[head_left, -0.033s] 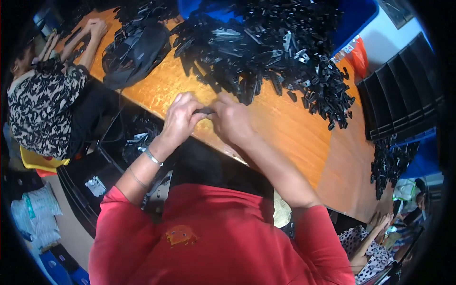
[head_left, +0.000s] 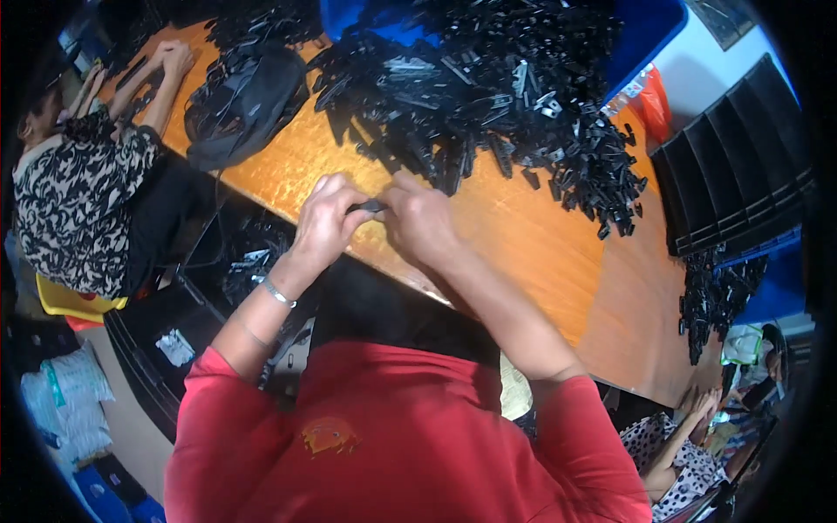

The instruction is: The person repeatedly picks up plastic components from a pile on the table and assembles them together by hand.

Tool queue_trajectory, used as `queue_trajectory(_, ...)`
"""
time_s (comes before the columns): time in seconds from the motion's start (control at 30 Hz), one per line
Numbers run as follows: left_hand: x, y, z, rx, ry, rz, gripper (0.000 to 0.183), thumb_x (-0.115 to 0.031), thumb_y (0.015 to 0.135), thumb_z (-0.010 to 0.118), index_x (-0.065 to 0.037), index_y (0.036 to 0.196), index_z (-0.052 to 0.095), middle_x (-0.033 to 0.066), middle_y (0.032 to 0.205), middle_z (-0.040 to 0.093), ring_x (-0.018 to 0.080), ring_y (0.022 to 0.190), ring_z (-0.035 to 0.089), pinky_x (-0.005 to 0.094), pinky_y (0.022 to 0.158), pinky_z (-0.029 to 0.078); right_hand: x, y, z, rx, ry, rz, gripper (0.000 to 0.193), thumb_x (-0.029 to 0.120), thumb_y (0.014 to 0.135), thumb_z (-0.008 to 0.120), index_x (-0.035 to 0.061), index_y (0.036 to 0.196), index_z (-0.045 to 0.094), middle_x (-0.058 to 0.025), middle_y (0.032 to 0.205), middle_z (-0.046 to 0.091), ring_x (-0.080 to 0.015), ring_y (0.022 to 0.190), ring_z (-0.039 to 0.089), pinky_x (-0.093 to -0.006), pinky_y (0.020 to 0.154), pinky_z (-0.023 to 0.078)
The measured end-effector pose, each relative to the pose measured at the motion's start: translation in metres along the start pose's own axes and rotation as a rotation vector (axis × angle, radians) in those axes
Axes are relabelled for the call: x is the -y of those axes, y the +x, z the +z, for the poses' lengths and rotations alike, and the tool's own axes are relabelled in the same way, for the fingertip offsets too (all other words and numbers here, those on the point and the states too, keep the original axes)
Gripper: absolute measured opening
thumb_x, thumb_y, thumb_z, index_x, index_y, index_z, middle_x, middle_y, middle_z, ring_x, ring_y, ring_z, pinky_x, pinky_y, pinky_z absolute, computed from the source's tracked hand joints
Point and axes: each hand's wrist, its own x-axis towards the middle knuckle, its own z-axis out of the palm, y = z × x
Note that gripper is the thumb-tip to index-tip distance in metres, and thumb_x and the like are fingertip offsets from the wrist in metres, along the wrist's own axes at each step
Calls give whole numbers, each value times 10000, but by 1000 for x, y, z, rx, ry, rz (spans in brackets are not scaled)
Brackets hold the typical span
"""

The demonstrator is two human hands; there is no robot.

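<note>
Near the middle of the frame, the left hand [head_left: 327, 213] and the right hand [head_left: 420, 213] meet over the near edge of an orange-brown wooden bench [head_left: 523, 253]. Between their fingertips is a small black part [head_left: 372, 206]. The left hand's thumb and fingers are pinched on its left end; the right hand is clamped on the other end, its fingertips partly hidden. A silver bracelet [head_left: 279, 294] circles the left wrist.

At the upper centre, a large heap of black parts [head_left: 453, 122] spreads over the bench, just beyond the hands, with a blue bin [head_left: 649, 44] behind it at the upper right. A dark bag [head_left: 248, 109] lies left of the heap. At the right rim stands a ribbed black tray [head_left: 737, 157], near an orange-red plastic bag [head_left: 654, 105]. A co-worker in a patterned shirt [head_left: 78, 205] sits at the upper left; another in a spotted top [head_left: 684, 471] is at the lower right.
</note>
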Motion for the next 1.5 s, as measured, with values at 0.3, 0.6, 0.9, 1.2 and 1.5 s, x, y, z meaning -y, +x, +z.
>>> queue_trajectory(0.3, 5, -40, -87, 190, -49, -434, 237, 21, 823, 890, -6, 1012, 750, 123, 950, 705, 291, 925, 709, 389, 837, 560, -29, -36, -48, -33, 102, 38, 161, 127, 950, 825, 43, 1086, 808, -160, 1065, 740, -385, 944, 757, -477, 810, 614)
queue_trajectory(0.6, 18, 18, -81, 104, -19, -276, 260, -28, 962, 756, -20, 1221, 775, 141, 1064, 745, 290, 1022, 748, 383, 926, 592, -153, -68, -129, -187, -506, 473, 317, 163, 920, 867, 82, 1219, 799, -165, 1139, 751, -417, 1023, 765, -509, 874, 620)
queue_trajectory(0.9, 36, 80, -21, 163, 366, 36, 290, -56, 904, 814, -102, 1188, 773, 119, 1170, 669, 375, 1180, 639, 501, 973, 576, -124, -66, -141, 142, -470, 310, 183, 127, 913, 843, 35, 1042, 752, -201, 1062, 747, -440, 967, 744, -531, 819, 595)
queue_trajectory(1.2, 3, 59, -20, 278, 226, 109, 254, -143, 964, 805, -82, 1188, 704, 131, 1076, 756, 371, 1099, 720, 507, 961, 553, -84, -70, -137, 161, -339, 306, 318, 201, 878, 892, 39, 1072, 700, -199, 1058, 717, -464, 933, 732, -558, 805, 587)
queue_trajectory(1.5, -26, 32, 3, 250, 0, 169, 255, -79, 976, 765, -56, 1228, 731, 160, 1139, 708, 402, 1134, 671, 500, 984, 561, -81, -73, -124, 92, -234, 212, 124, 150, 973, 808, 60, 1009, 730, -196, 1013, 684, -448, 886, 733, -551, 760, 596)
